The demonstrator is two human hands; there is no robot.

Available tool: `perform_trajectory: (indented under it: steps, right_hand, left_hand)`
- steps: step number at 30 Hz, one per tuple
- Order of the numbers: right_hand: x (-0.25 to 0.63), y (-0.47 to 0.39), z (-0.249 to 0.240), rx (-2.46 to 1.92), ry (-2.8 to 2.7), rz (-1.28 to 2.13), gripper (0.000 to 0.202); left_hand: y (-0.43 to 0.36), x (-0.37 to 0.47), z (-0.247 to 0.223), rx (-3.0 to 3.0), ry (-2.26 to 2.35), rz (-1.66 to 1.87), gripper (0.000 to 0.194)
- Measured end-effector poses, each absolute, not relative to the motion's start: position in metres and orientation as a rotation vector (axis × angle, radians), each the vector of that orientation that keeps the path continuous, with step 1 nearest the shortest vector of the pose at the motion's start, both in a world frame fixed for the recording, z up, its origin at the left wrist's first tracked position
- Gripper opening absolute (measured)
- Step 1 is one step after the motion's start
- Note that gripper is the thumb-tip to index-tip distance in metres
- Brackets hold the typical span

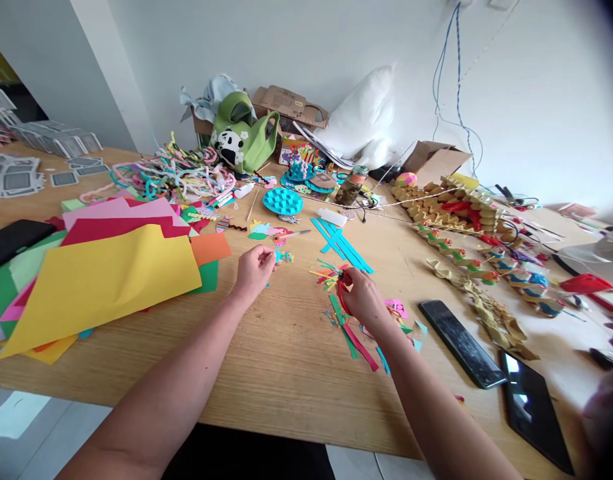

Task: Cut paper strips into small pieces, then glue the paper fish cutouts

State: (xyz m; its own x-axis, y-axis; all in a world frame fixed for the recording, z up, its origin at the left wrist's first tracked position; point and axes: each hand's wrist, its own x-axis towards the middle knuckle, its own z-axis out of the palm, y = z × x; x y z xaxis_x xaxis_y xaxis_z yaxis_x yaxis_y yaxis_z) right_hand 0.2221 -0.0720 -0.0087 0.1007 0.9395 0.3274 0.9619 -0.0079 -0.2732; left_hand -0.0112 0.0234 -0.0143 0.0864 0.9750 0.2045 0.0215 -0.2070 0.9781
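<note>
While reaching both forearms over the wooden table (286, 380), presses the thumb and fingers of the left hand (259, 267) together, right up against a small blue-and-yellow paper piece (285, 257); cannot tell whether pinching it or only touching its edge. Curls the right hand (363, 297) around red-handled scissors (343, 295), pointed away from the body; cannot make out the spread of the blades. Has thin paper scraps (328, 277) just beside the scissors' tip, and a green strip (349, 339) and a dark pink strip (363, 348) near the right wrist. Also has blue strips (342, 246) lying crossed farther out, between the scissors and a white bottle (332, 217), plus a pen (293, 235) beyond the left hand. Has layered sheets of coloured paper (111, 277), yellow on top, left of the left forearm, and a phone (461, 343) with a black tablet (536, 410) right of the right forearm. Faces a green panda bag (249, 140) near the wall, behind a tangle of pipe cleaners (169, 173).
</note>
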Motion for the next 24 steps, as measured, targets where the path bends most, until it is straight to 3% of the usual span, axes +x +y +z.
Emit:
perform_trajectory:
  steps: [6, 17, 24]
  right_hand:
    - [0.214, -0.055, -0.01, -2.186, -1.964, -0.003, 0.006]
    - [0.222, -0.059, -0.004, -2.172, -1.659, 0.154, 0.002]
    - [0.228, -0.066, -0.001, -2.206, -1.757, 0.126, 0.003]
  left_hand:
    - [0.024, -0.012, -0.014, 1.443, 1.06, 1.294, 0.016]
    - [0.024, -0.012, -0.015, 1.465, 1.071, 1.274, 0.017]
    - [0.024, -0.01, -0.016, 1.43, 1.058, 1.276, 0.015]
